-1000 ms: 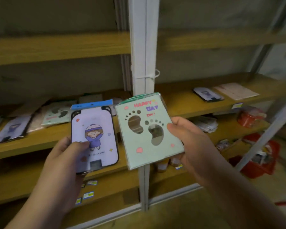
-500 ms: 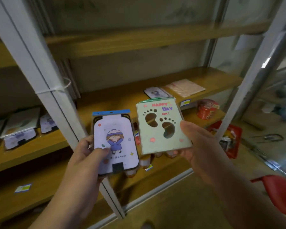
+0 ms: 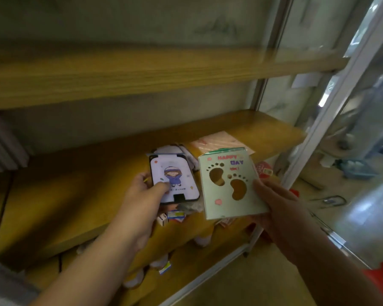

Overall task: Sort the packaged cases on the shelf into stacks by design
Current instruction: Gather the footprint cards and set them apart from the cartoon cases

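Lavender girl case (image 3: 174, 179): we pinch it in our left hand (image 3: 146, 196), thumb (image 3: 161, 187) on its face.
Green footprint case (image 3: 230, 186): clamped by our right hand (image 3: 279, 208), thumb on its right edge.
Wooden shelf (image 3: 80, 195): beyond our fingers, holding a pink packet (image 3: 217, 141).
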The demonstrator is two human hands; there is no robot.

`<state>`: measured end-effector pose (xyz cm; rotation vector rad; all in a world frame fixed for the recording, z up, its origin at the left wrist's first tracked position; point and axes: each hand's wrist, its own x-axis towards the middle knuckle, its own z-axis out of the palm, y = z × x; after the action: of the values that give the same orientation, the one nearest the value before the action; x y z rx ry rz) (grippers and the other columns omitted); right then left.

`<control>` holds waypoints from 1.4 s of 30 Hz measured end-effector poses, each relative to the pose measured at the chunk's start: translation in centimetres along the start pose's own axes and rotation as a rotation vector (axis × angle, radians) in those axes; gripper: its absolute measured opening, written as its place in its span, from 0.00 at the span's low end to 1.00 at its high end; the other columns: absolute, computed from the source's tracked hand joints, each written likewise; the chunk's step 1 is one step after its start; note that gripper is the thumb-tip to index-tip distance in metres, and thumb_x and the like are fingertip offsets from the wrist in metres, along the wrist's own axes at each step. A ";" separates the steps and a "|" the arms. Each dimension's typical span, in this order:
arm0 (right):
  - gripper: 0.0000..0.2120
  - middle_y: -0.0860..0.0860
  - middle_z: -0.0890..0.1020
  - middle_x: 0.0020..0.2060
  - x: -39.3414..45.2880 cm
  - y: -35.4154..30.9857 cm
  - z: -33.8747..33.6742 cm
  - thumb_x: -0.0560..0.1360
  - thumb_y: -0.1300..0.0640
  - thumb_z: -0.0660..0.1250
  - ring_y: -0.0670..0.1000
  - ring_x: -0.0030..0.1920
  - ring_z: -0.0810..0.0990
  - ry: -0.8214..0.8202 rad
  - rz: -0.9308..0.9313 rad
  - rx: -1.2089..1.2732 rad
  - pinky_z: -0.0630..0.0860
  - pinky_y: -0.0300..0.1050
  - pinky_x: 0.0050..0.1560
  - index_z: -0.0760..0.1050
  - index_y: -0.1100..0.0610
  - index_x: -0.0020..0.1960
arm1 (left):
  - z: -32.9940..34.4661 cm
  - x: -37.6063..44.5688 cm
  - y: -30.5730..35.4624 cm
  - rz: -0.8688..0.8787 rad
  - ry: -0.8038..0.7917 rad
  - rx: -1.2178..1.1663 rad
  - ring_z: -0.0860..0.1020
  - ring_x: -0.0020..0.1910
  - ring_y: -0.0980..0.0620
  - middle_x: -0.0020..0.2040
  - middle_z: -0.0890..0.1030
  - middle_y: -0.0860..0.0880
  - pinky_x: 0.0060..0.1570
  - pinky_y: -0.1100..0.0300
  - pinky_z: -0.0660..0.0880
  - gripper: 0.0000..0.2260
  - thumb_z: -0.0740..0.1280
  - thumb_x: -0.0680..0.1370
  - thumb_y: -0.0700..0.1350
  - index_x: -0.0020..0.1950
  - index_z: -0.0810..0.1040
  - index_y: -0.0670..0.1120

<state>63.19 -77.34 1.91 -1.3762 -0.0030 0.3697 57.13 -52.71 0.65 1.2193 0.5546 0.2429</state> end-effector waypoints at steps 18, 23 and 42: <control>0.17 0.53 0.87 0.50 15.4 -2.7 -5.6 0.72 0.51 0.70 0.55 0.50 0.87 -0.273 0.033 -0.044 0.82 0.54 0.44 0.80 0.50 0.60 | 7.5 9.7 0.6 0.237 0.369 1.155 0.56 0.78 0.40 0.80 0.58 0.43 0.73 0.47 0.59 0.25 0.66 0.80 0.44 0.77 0.65 0.51; 0.15 0.52 0.87 0.50 19.7 -4.4 -8.7 0.78 0.50 0.68 0.53 0.49 0.87 -0.355 0.063 -0.176 0.81 0.44 0.38 0.76 0.50 0.64 | 11.7 9.1 0.0 0.380 0.374 1.250 0.60 0.75 0.42 0.76 0.67 0.44 0.71 0.48 0.61 0.21 0.69 0.78 0.46 0.71 0.74 0.51; 0.04 0.44 0.86 0.42 37.4 -9.6 -21.8 0.79 0.46 0.66 0.44 0.34 0.84 -0.212 -0.262 -0.874 0.80 0.43 0.32 0.76 0.45 0.52 | 26.9 11.4 -4.8 0.490 0.277 1.315 0.57 0.79 0.48 0.77 0.69 0.48 0.72 0.49 0.59 0.17 0.69 0.77 0.51 0.67 0.78 0.56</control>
<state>105.63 -89.86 -1.25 -2.1566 -0.5723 0.2989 80.36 -71.08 -0.62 2.6361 0.6554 0.4960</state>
